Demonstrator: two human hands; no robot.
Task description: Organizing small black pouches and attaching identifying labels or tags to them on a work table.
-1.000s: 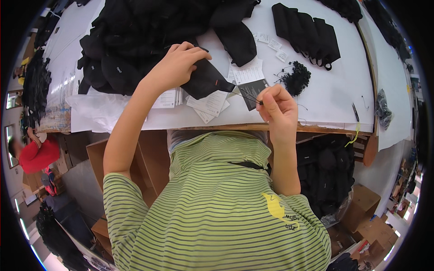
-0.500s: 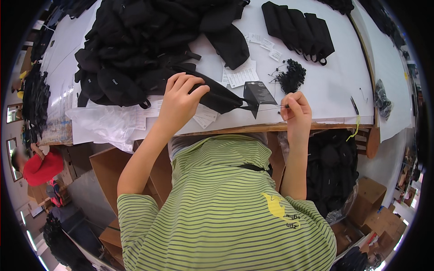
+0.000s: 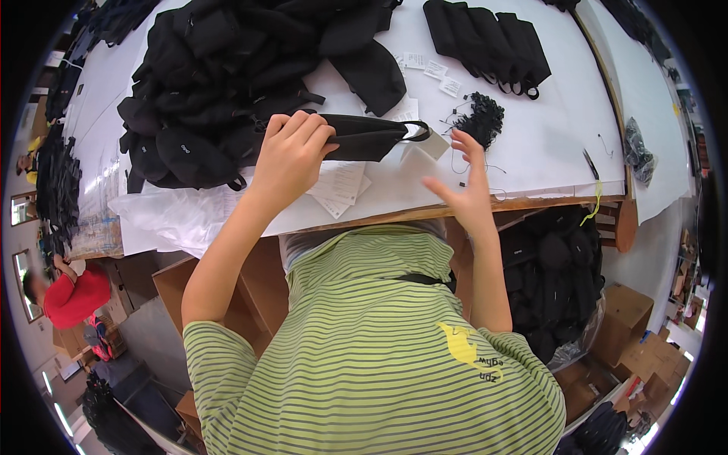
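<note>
My left hand (image 3: 292, 152) is closed around one end of a slim black fabric pouch (image 3: 364, 138), held level above the table. At the pouch's other end a small black loop (image 3: 417, 131) sticks out. By that loop is a folded hang tag (image 3: 426, 152), its pale side showing. Just right of the tag, my right hand (image 3: 470, 189) has thumb and fingers spread, with nothing in its grasp. A thin black string (image 3: 489, 168) lies loosely beside its fingers. Beyond it sits a tangled bundle of black tag strings (image 3: 479, 120).
A large heap of black pouches (image 3: 227, 61) covers the table's left. Several more lie in a row (image 3: 489, 45) at the far right. White labels (image 3: 436, 70), printed sheets (image 3: 341, 182), clear plastic (image 3: 171, 216) and a cutter (image 3: 591, 165) with yellow cord lie around. A person in red (image 3: 76, 296) is far left.
My right hand has let go of the tag string and opened. The hang tag has flipped from its black side to its pale side. My left hand still grips the pouch.
</note>
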